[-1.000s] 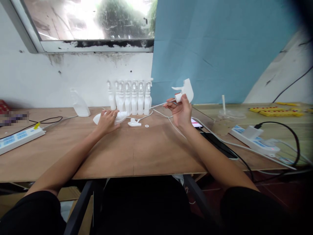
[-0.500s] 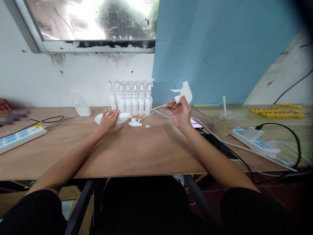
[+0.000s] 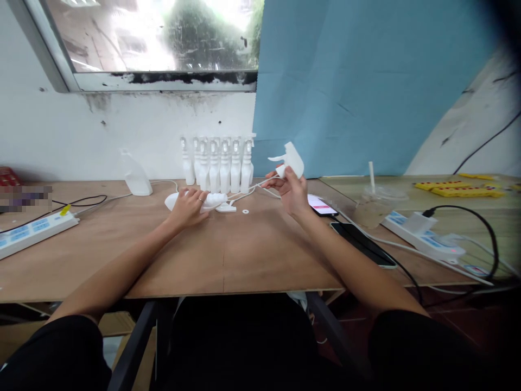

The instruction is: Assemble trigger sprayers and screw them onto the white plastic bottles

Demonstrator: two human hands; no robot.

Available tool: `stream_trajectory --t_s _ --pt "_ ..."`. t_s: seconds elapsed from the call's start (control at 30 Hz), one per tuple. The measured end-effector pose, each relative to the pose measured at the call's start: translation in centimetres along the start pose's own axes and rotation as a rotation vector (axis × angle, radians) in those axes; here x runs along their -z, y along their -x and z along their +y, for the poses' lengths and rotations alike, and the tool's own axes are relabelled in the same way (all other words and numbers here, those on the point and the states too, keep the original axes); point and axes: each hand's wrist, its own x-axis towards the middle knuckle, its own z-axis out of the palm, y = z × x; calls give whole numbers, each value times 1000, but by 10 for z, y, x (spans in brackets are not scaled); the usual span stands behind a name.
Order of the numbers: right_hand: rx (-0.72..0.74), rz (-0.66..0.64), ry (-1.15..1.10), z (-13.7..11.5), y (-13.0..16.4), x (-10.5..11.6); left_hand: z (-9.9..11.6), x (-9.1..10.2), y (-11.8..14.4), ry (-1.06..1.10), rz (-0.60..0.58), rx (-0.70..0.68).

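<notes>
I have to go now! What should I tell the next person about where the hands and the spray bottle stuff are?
Left hand: resting on a white bottle lying on its side on the table.
Right hand: raised, gripping a white trigger sprayer head; its thin tube trails down toward the bottle.
Nearby: another sprayer head and a small washer lie loose.
Done: a row of assembled bottles at the wall.
Left: this head is not on the bottle yet.

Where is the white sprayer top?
In the head view, the right hand holds the sprayer top up above the table, just right of the row of bottles.
</notes>
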Motion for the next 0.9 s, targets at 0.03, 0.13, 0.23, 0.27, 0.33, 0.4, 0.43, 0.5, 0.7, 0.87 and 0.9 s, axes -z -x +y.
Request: stream_trajectory --t_s 0.03,0.13,0.23,0.27,0.33,0.4,0.43,0.5,0.7,0.87,0.9 --pt "-12 -54 13 2 2 -4 5 3 -2 13 6 -8" --pt "-3 -196 91 5 4 -19 26 13 -11 86 32 -14" --pt "37 -300 187 0 3 -35 48 23 -24 224 66 50" --pt "50 -321 201 -3 1 -39 55 25 -29 286 80 91" --pt "69 -342 199 -8 -2 -49 67 28 -38 432 99 181" --pt "65 -351 164 -11 -6 -57 78 27 -46 599 106 272" --pt "50 -359 136 -11 -8 -61 82 25 -49 682 111 309" --pt "-4 -376 49 -6 -11 -69 90 22 -53 829 128 354" --pt "-112 -427 -155 13 -15 -85 94 9 -52 1185 166 474" --pt "-162 -438 -174 14 -14 -90 63 23 -64 1327 566 546" --pt "-166 -448 -188 13 -13 -90 55 32 -70 1298 628 497"
